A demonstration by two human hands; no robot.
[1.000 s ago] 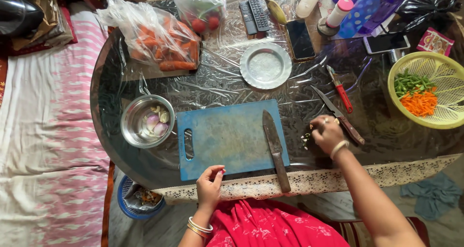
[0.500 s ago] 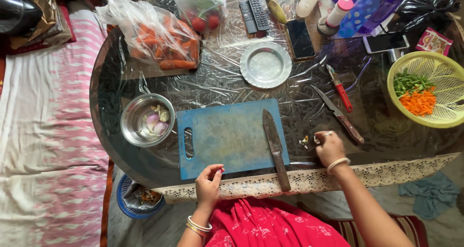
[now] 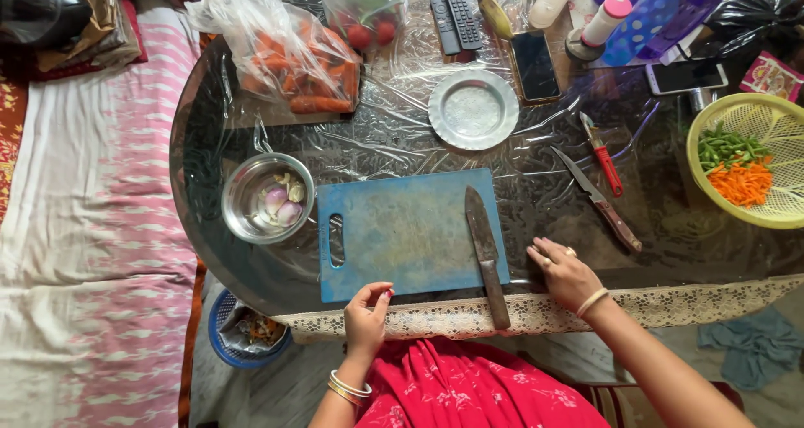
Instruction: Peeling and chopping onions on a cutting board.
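Left hand [image 3: 367, 317] grip empty, fingers loosely curled, thumb tip touching near edge of blue rectangular plastic cutting board [image 3: 402, 231]. Right hand [image 3: 567, 273] flat on dark glass surface [image 3: 536, 185], grip empty, just right of board. Large dark-bladed knife [image 3: 486, 248] lies across board's right side, handle over surface edge. Round steel bowl with onion pieces [image 3: 268, 198] just left of board.

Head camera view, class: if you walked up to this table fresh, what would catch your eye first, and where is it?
The blue cutting board lies at the near middle of the table, a large knife resting along its right edge. The left hand touches the board's near edge, and the right hand lies flat just right of the knife. A yellow basket with chopped orange and green vegetables stands at far right.
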